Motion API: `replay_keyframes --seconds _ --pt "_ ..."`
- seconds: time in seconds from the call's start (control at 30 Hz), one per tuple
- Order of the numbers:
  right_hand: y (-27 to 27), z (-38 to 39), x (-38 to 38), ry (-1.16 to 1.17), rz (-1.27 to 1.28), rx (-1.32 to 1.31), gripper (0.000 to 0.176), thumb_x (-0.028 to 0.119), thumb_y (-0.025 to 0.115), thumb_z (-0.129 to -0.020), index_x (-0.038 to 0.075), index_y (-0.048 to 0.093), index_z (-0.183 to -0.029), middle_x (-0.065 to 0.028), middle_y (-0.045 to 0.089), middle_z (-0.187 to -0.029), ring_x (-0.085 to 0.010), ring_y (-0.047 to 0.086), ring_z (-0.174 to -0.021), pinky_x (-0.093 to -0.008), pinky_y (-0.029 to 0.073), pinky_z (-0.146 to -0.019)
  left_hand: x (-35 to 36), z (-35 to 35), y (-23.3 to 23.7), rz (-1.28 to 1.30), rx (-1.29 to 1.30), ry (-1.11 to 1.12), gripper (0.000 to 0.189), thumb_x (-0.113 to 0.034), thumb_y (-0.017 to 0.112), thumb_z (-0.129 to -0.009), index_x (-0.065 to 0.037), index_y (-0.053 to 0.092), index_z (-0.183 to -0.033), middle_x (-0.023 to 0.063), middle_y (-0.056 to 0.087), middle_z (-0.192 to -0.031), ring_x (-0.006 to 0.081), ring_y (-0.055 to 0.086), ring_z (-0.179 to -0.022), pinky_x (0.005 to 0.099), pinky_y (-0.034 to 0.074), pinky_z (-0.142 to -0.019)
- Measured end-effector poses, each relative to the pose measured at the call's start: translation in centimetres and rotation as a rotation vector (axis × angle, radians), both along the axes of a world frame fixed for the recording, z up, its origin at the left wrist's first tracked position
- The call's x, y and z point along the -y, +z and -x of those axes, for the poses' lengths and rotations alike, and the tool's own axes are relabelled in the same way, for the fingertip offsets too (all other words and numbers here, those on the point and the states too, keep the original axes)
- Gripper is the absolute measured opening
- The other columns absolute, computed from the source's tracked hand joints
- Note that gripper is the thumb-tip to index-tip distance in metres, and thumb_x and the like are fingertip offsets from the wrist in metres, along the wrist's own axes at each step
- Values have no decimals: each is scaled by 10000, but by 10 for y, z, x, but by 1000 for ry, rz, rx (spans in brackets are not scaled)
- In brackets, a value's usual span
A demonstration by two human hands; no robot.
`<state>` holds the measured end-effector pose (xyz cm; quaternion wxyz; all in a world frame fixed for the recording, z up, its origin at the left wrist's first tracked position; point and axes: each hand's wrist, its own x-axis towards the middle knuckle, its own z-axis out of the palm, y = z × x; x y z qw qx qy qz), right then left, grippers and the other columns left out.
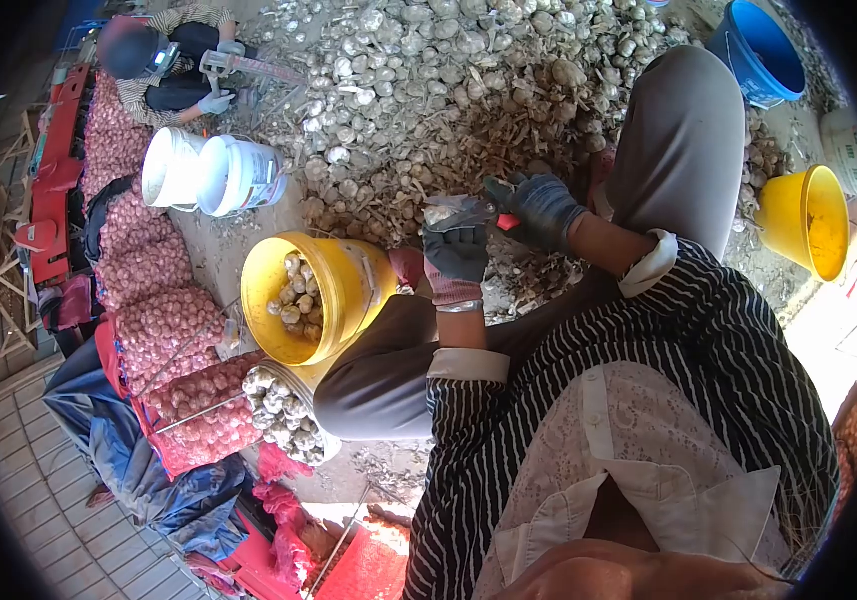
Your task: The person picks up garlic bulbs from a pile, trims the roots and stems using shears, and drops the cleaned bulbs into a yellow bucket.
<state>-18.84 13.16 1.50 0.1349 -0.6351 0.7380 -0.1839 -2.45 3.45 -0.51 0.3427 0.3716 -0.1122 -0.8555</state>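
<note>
Dusty ground carries a broad heap [428,70] of papery white garlic, with a round yellow plastic bucket [333,270] of bulbs at its near edge. Over that edge the left hand [456,255], in a dark knitted glove, clamps its fingers on a knobbly garlic bulb [442,212]. The gloved right hand [540,205] curls tight around a red handle [506,222] just beside it.

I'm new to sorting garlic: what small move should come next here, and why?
Probably bring the red-handled tool in the right hand onto the pale garlic bulb that the left hand holds: both sit close together, away from the yellow plastic bucket.
</note>
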Motion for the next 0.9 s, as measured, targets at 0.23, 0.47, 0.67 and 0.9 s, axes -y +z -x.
replay_keyframes --seconds 0.23,0.47,0.67,0.9 --pt "-2 0 -7 55 -189 183 429 248 600 -783 44 498 -1146 -169 631 -753 -352 633 -733 -479 480 -631 -3 -1 -17 -80 108 16 361 -361 482 -919 -93 597 -1132 119 618 -1168 294 590 -1075 441 468 -969" --pt "-28 -6 6 38 -398 203 350 216 589 -783 72 530 -1097 -167 644 -824 -355 636 -778 -484 480 -654 9 -9 -62 -220 46 -17 395 -376 455 -920 -82 582 -1150 116 618 -1160 293 589 -1081 438 475 -967" --pt "-35 -6 10 -10 -402 196 244 211 583 -784 73 584 -984 -176 647 -859 -361 638 -824 -489 482 -701 13 -14 -65 -270 -97 -64 350 -341 474 -907 -78 601 -1101 119 628 -1123 292 597 -1061 470 485 -941" --pt "-24 -17 -1 -87 -226 369 391 337 597 -816 82 495 -1094 -185 636 -854 -370 628 -810 -500 469 -692 10 -27 -18 -168 -243 148 264 -283 541 -878 -80 608 -1034 90 634 -1051 268 607 -1012 453 475 -943"
